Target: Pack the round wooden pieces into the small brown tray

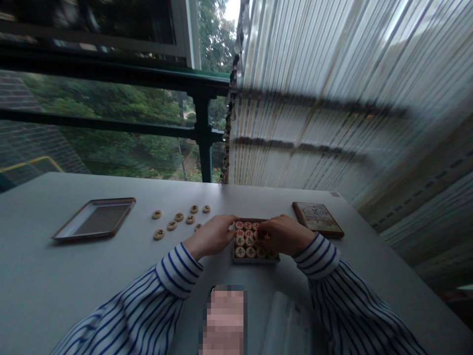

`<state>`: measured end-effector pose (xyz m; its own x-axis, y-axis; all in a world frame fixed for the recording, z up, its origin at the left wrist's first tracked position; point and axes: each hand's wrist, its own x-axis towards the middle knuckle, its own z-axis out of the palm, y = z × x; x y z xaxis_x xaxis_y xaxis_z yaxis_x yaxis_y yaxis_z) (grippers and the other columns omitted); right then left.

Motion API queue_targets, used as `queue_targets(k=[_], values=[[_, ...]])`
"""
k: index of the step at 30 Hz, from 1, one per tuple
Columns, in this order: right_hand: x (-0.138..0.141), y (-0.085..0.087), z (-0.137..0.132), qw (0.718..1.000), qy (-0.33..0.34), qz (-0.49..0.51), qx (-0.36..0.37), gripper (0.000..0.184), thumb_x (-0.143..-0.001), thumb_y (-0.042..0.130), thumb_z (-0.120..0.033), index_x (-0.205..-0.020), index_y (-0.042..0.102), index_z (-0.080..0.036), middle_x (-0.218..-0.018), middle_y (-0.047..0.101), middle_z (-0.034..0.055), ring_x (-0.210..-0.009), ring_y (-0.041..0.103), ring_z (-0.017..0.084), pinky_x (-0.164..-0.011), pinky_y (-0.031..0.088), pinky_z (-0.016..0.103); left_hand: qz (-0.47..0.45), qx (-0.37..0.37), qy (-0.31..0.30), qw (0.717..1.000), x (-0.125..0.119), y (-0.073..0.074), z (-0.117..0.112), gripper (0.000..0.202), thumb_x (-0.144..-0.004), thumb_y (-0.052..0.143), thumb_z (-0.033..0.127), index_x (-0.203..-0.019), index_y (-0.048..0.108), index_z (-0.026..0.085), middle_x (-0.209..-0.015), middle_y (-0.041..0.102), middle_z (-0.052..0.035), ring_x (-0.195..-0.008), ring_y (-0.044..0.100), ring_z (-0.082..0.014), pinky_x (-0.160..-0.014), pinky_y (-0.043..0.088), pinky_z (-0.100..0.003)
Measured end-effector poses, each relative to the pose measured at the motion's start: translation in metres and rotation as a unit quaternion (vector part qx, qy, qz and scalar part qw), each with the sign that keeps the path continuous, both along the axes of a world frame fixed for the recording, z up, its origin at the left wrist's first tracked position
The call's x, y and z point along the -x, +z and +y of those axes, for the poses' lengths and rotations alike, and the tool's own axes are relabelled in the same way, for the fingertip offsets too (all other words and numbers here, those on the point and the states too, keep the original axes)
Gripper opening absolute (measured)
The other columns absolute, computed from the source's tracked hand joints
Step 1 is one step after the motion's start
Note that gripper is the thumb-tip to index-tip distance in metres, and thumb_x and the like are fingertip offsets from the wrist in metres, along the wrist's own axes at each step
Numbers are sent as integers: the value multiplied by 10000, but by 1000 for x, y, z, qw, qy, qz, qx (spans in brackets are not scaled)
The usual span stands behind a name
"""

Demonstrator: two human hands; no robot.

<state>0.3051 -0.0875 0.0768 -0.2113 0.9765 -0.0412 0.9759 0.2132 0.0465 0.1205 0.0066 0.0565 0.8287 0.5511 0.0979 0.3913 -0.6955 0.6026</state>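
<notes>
A small open box [254, 259] filled with round wooden chess pieces [244, 240] marked in red sits on the grey table [55, 281] in front of me. My left hand [210, 237] rests at the box's left edge, fingers curled, fingertips touching the top left pieces. My right hand [283, 234] lies over the right side of the box, fingers bent down onto the pieces and hiding them. Whether either hand pinches a piece is hidden. Several loose pieces with black marks [180, 218] lie on the table left of the box.
A shallow dark tray, empty, [95, 218] lies at the far left. The printed box lid [318, 218] lies to the right of the box. A window with a railing and a striped curtain stand behind the table. A blurred patch sits at the near edge.
</notes>
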Motion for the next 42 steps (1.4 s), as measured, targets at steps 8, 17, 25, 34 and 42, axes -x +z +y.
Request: queue_targets(k=[8,17,25,34,42], values=[[0,1,3,998,2,-12,55,251,-757,474,-395,-861,638,-237,-834,656,43,-774,597,177,-661,383,258,24,-23,-8,999,0,-3,2,333,-771,439,248,-1072,546,155,-1018,623,-90,-900,580,-200,-774,415,-279],[2,4,2,996,-13,-13,87,237,-756,483,-348,-899,644,-249,-877,656,44,-829,590,173,-713,382,246,37,-44,-6,998,0,-2,1,346,-777,431,257,-1091,531,153,-1020,623,-94,-903,585,-203,-779,422,-287],[0,2,3,997,-8,-13,80,228,-749,485,-317,-900,642,-249,-868,661,42,-825,592,167,-693,382,238,37,-44,-3,998,0,-2,2,348,-771,433,251,-1090,534,158,-1013,627,-88,-908,587,-200,-777,429,-284],[-1,-2,4,997,11,-19,80,193,-749,467,-317,-799,633,-233,-848,660,35,-797,594,167,-668,376,246,34,-44,-3,998,0,-2,3,351,-763,442,243,-1084,542,143,-1036,621,-96,-920,583,-200,-809,415,-292],[0,2,3,995,8,-7,100,205,-748,456,-296,-818,636,-226,-863,657,42,-815,592,173,-682,375,247,42,-42,-7,998,1,1,2,357,-768,439,262,-1093,539,153,-1041,618,-92,-936,575,-201,-801,415,-283]])
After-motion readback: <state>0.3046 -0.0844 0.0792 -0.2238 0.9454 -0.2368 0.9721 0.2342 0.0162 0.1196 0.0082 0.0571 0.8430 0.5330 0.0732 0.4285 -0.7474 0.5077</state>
